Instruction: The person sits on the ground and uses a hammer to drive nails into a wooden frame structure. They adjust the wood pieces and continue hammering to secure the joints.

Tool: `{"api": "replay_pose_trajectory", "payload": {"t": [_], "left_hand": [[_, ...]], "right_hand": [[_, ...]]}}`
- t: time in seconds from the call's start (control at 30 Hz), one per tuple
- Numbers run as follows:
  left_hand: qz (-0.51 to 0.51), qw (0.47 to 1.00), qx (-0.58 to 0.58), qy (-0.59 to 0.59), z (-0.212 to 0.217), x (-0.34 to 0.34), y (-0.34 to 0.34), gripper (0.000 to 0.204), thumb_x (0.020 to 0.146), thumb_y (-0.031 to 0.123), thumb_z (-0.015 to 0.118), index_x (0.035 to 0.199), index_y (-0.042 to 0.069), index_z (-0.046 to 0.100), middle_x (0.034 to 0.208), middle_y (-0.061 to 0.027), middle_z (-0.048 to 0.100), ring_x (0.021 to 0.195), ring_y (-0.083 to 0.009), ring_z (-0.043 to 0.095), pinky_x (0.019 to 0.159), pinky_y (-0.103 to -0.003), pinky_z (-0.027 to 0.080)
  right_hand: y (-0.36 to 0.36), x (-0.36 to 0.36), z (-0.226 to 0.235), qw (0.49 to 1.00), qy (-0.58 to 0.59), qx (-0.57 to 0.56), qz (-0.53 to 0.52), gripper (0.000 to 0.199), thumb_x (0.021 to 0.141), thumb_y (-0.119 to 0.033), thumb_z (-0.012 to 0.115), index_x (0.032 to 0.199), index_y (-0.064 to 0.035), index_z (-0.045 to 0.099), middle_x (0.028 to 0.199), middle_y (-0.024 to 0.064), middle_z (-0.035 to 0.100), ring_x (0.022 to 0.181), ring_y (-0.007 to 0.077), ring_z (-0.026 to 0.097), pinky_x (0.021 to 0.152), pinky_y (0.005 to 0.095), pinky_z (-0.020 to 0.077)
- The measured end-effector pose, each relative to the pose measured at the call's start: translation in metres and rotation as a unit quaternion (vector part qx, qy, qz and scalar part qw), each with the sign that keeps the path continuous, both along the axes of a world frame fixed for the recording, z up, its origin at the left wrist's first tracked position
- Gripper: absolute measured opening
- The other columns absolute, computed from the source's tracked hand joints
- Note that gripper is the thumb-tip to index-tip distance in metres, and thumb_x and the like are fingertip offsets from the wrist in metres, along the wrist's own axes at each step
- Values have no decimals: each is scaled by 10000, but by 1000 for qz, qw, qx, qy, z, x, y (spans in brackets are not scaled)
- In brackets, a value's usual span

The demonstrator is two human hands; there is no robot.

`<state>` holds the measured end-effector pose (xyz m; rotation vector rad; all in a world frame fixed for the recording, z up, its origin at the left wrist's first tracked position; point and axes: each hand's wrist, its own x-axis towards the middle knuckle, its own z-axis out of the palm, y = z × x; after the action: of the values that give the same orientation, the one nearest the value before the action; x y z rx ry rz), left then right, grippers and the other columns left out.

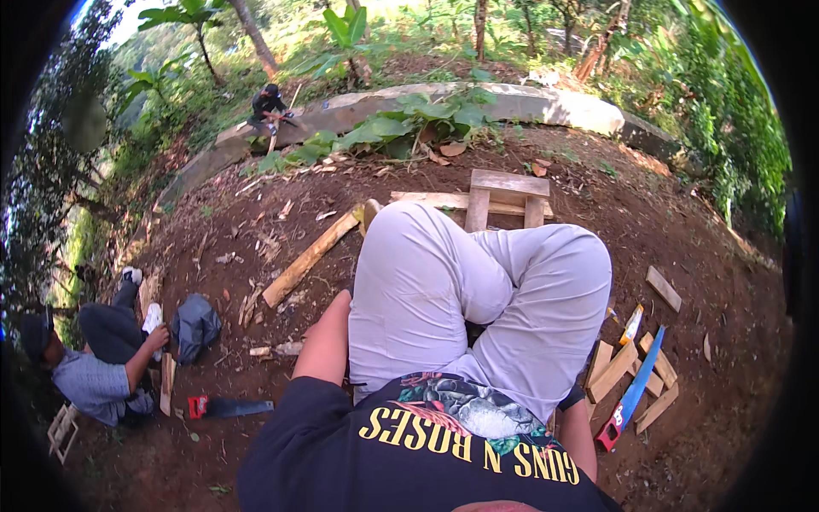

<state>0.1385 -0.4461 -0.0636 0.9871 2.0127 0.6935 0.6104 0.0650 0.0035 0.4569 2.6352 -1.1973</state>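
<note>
I am seated on the ground with my legs in light trousers (418, 290) drawn up and crossed. My left forearm (327, 340) runs down beside the left thigh, and its hand is hidden behind the leg. The right forearm (580, 437) hangs at my right side, its hand also out of sight. Closest to the right arm lie several short cut wood pieces (612, 373) and a handsaw (636, 394) with a blue blade and red handle. A yellow and white object (631, 324) rests by them. Another red-handled handsaw (235, 407) lies left of my left arm.
A small wooden stool (510, 181) stands ahead, near a plank (435, 200). A long board (314, 258) lies ahead left, a short block (663, 288) to the right. One person (98, 358) sits left beside a dark bag (195, 328); another (269, 109) sits by the low wall (529, 102).
</note>
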Motion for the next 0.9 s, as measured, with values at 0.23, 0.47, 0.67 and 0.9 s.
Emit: {"api": "replay_pose_trajectory", "payload": {"t": [0.23,0.47,0.67,0.9], "left_hand": [[2,994,47,98,4,8,-8,395,920,223,727,1277,55,751,1245,-233,763,1124,-367,748,963,-457,585],[-75,987,13,145,22,35,-5,536,825,338,833,1287,84,738,1276,-218,748,1217,-408,696,1070,-469,545],[154,988,-15,9,10,53,-41,530,904,377,763,1351,94,729,1380,-231,712,1285,-402,680,1101,-477,529],[594,720,101,-346,87,25,-108,412,1027,454,733,1213,87,725,1185,-122,779,1029,-264,769,897,-414,622]], "right_hand": [[2,-6,-2,993,-96,60,-39,541,911,-332,806,1368,-57,716,1364,197,732,1261,369,690,1097,443,528],[12,5,4,986,-125,86,-66,517,917,-312,803,1354,-48,724,1340,194,744,1240,359,704,1081,445,540],[2,1,9,987,-137,61,-61,497,922,-296,802,1342,-41,730,1320,192,755,1221,350,716,1068,446,550],[4,-21,26,976,-170,46,125,473,929,-277,799,1329,-32,738,1296,189,767,1199,340,730,1052,448,562]]}}
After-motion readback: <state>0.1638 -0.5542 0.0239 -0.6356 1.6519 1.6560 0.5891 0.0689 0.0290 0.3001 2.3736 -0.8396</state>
